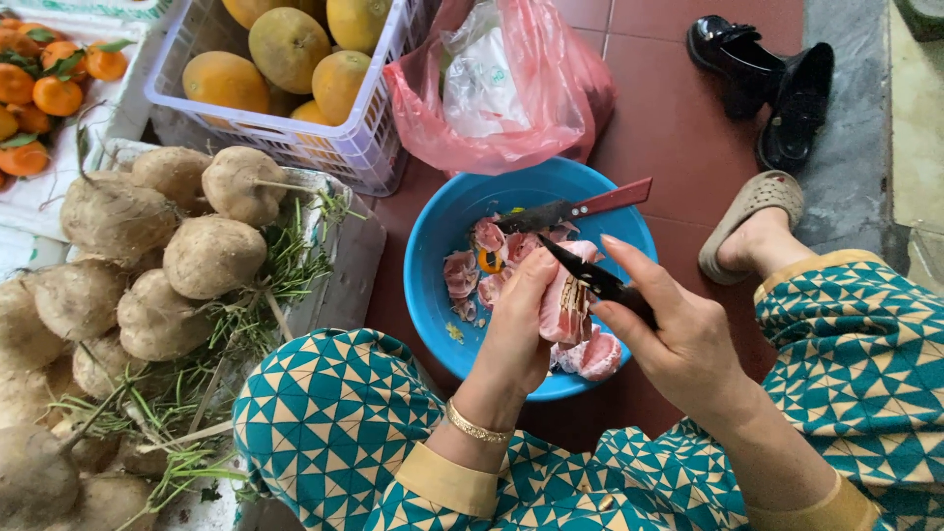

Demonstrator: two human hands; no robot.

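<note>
My left hand (518,324) grips a pale pink piece of fruit peel (560,305) over a blue bowl (433,246). My right hand (678,339) holds a black knife (590,277) whose blade lies against the pink piece. Several pink peel scraps (472,265) lie inside the bowl. A second knife with a red handle (580,208) rests across the bowl's far side. A gold bracelet circles my left wrist.
Brown round tubers (187,256) with green stems are piled at left. A white crate of yellow-green fruit (295,59) stands behind, with oranges (49,79) at far left. A pink plastic bag (501,88) sits beyond the bowl. Black shoes (767,74) and a sandalled foot (752,231) are at right.
</note>
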